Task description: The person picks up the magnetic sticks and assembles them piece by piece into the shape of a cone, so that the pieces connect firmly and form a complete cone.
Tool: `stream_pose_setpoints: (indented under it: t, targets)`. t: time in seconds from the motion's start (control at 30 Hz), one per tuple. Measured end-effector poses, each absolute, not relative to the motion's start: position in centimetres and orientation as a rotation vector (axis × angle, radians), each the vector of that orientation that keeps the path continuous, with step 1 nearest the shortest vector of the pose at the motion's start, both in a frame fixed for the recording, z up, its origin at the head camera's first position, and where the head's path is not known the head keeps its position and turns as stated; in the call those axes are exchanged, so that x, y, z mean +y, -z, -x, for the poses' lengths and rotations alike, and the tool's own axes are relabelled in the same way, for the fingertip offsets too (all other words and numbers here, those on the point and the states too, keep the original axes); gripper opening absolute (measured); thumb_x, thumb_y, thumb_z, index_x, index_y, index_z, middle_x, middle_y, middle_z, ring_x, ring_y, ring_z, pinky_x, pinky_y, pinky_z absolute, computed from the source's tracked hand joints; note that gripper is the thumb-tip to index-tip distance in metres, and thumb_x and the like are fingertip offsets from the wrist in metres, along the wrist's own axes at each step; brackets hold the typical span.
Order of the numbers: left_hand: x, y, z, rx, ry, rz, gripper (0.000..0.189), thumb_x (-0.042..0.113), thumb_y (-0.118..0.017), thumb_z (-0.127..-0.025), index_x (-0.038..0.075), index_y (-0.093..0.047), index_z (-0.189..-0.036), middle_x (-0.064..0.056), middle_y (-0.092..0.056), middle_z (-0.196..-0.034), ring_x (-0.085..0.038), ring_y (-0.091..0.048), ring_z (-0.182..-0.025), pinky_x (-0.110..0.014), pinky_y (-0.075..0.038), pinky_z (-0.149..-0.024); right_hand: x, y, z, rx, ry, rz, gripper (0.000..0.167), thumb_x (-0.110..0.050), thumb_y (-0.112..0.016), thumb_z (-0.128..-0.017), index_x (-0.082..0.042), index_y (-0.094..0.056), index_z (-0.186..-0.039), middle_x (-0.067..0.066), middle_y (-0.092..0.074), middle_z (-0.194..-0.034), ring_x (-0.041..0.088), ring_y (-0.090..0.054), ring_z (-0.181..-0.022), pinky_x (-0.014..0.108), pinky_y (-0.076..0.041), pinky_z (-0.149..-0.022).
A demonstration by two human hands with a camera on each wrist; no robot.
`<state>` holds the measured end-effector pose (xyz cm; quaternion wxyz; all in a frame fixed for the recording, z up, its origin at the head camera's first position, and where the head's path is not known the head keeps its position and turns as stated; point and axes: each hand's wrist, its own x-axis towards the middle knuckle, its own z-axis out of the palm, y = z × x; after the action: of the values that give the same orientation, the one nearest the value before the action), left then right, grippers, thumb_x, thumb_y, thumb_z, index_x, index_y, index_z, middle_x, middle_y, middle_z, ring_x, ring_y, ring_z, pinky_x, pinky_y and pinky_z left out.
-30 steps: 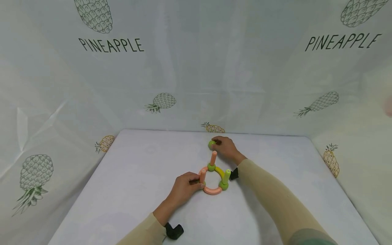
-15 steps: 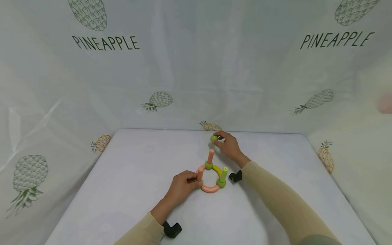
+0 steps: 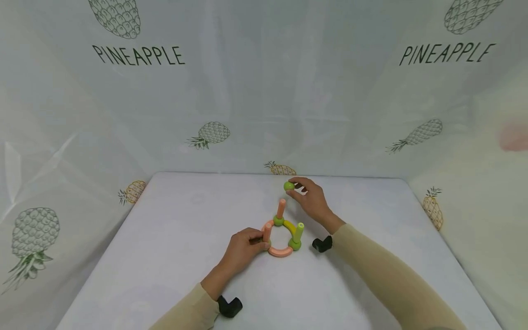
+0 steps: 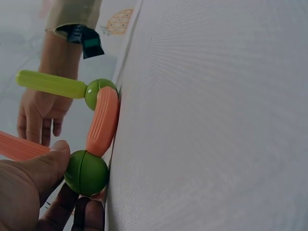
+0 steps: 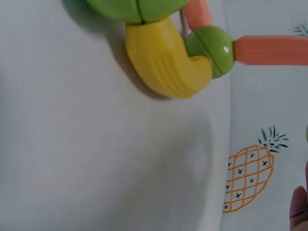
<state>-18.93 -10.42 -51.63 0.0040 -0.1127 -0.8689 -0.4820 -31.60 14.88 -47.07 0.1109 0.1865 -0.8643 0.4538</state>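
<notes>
A ring of curved sticks joined by green balls lies on the table, with upright rods on its balls. My left hand (image 3: 243, 250) holds the ring's left green ball (image 4: 86, 172), thumb on one side and fingers on the other, below an orange rod (image 3: 267, 232). An orange curved stick (image 4: 103, 120) runs from there to the right-hand ball, which bears a lime rod (image 3: 299, 233). A yellow curved stick (image 5: 163, 62) leads to the back ball with its orange rod (image 3: 281, 208). Behind the ring, my right hand (image 3: 312, 199) pinches a loose green ball (image 3: 288, 186) above the table.
The white table (image 3: 181, 215) ends at a pale curtain (image 3: 264, 91) printed with pineapples. A black piece (image 3: 229, 307) sits at my left wrist and another black piece (image 3: 322, 244) at my right wrist.
My right hand has raised the loose green ball and drawn it slightly right, away from the back rod. My left hand keeps its hold on the ring. The head view has shifted a little.
</notes>
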Motion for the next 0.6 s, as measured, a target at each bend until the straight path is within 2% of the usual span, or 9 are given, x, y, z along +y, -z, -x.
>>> stream_pose_setpoints:
  t: [0.2, 0.43, 0.6]
  targets:
    - [-10.3, 51.5, 18.8, -2.72, 1.51, 0.349, 0.025, 0.026, -0.086, -0.09, 0.013, -0.081, -0.111, 0.001, -0.075, -0.111, -0.013, -0.069, -0.101, -0.026, -0.057, -0.085, 15.2, 45.9, 30.1, -2.514, -1.348, -0.551, 0.037, -0.025, -0.078, -0.098, -0.015, -0.07, -0.133, 0.007, -0.069, -0.129, 0.028, -0.062, -0.113, 0.055, -0.052, -0.099]
    - [-10.2, 51.6, 18.9, -2.726, 1.496, 0.341, 0.026, 0.026, -0.086, -0.09, 0.013, -0.081, -0.113, 0.002, -0.075, -0.111, -0.011, -0.069, -0.099, -0.025, -0.057, -0.085, 15.2, 44.5, 28.1, -2.5, -1.42, -0.574, 0.037, -0.025, -0.078, -0.098, -0.015, -0.071, -0.132, 0.005, -0.069, -0.121, 0.033, -0.061, -0.113, 0.052, -0.049, -0.098]
    - [-10.2, 51.6, 19.0, -2.723, 1.482, 0.344, 0.026, 0.025, -0.086, -0.09, 0.012, -0.081, -0.112, 0.001, -0.075, -0.11, -0.012, -0.069, -0.099, -0.026, -0.057, -0.085, 14.7, 43.9, 27.1, -2.503, -1.456, -0.608, 0.033, -0.028, -0.079, -0.097, -0.018, -0.073, -0.129, 0.002, -0.069, -0.112, 0.034, -0.061, -0.111, 0.055, -0.048, -0.099]
